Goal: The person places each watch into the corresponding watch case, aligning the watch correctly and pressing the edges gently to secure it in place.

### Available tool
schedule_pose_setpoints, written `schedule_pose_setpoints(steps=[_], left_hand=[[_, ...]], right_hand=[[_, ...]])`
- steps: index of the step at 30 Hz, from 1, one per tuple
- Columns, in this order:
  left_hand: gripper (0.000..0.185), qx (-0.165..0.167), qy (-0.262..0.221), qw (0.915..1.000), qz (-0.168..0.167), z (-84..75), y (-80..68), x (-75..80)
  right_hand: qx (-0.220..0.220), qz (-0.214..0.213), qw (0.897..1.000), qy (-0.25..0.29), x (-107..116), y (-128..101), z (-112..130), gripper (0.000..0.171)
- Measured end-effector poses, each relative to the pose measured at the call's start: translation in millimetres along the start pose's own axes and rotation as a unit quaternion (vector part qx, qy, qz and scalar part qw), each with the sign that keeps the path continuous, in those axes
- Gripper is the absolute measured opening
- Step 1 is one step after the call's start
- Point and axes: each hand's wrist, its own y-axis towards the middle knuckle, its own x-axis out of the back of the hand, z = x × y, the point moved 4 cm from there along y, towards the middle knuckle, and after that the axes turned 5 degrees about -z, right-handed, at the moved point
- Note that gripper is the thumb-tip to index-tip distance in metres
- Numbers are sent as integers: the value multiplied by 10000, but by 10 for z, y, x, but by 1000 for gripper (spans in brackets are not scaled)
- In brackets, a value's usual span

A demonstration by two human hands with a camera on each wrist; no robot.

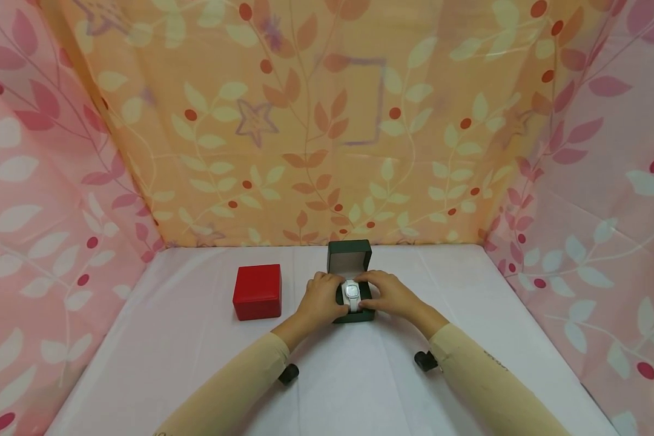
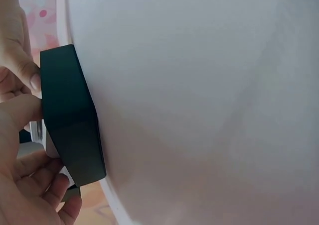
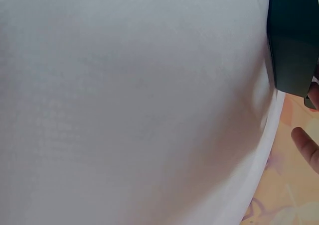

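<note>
A white wristwatch point(image 1: 351, 292) sits in an open dark green box point(image 1: 349, 247), whose hinged lid stands up at the back. My left hand point(image 1: 321, 297) holds the watch from the left, thumb low and fingers higher. From the other side, my right hand point(image 1: 389, 293) pinches it between thumb and forefinger. In the left wrist view, the box point(image 2: 70, 100) hides part of the watch, while the left hand point(image 2: 15, 160) reaches around its inside. At the right wrist view's edge, fingertips point(image 3: 306, 144) show beside the box point(image 3: 296, 46).
A closed red box point(image 1: 257, 290) stands left of the green one on the white tablecloth point(image 1: 370, 381). Orange leaf-patterned fabric point(image 1: 305, 151) hangs behind, with pink fabric point(image 1: 38, 260) at both sides. Black wrist cameras point(image 1: 289, 374) are strapped below the sleeves.
</note>
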Motion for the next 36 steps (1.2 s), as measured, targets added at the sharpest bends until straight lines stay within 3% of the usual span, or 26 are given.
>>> schedule_pose_setpoints(steps=[18, 23, 30, 36], left_hand=[[62, -78, -332, 9993, 158, 105, 9, -33], [61, -64, -562, 9982, 173, 143, -18, -41], [59, 159, -1192, 9927, 6, 168, -55, 122], [55, 96, -1462, 9892, -82, 229, -58, 288]], right_hand=[[17, 72, 9999, 96, 8, -17, 16, 60], [19, 111, 9991, 397, 32, -54, 23, 62], [68, 4, 9966, 818, 141, -76, -18, 59], [34, -196, 9963, 840, 317, -85, -92, 55]])
